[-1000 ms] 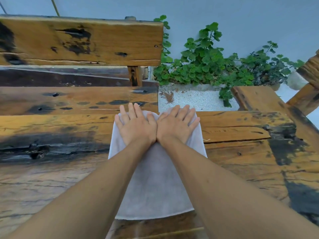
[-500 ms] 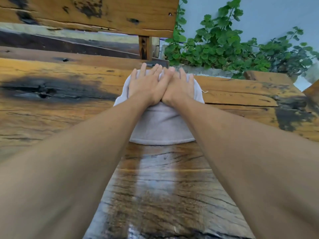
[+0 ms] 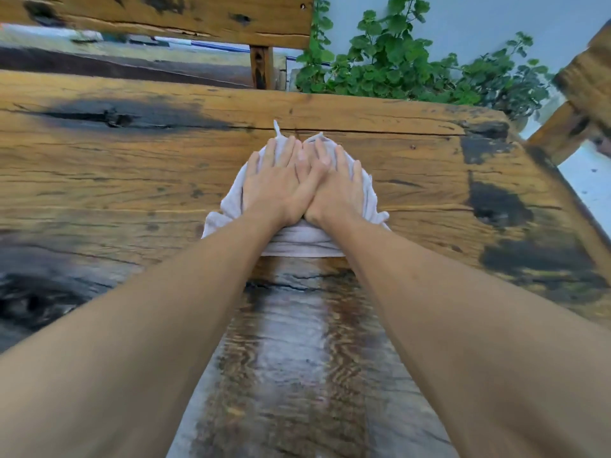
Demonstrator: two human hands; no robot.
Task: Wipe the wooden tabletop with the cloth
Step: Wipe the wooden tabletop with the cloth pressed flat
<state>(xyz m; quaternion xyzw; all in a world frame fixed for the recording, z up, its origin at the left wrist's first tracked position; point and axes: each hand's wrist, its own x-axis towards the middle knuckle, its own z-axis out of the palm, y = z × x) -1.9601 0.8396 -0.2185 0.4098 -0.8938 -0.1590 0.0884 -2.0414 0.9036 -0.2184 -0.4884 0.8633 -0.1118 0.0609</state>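
Head view: both hands lie flat with straight fingers on the white cloth [image 3: 294, 241], the left hand [image 3: 272, 186] and right hand [image 3: 340, 190] touching at the thumbs. The bunched cloth sits toward the far edge of the wooden surface [image 3: 132, 166]; most of it is hidden under the palms. A wet streak [image 3: 294, 342] runs between the forearms. The bench back [image 3: 185, 18] and plant [image 3: 413, 71] are cropped at the top.

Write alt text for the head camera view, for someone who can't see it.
Two bare hands, left hand and right hand, press flat side by side on a bunched white cloth on a weathered wooden tabletop. A wet streak runs between the forearms; a bench back and green plant stand behind.
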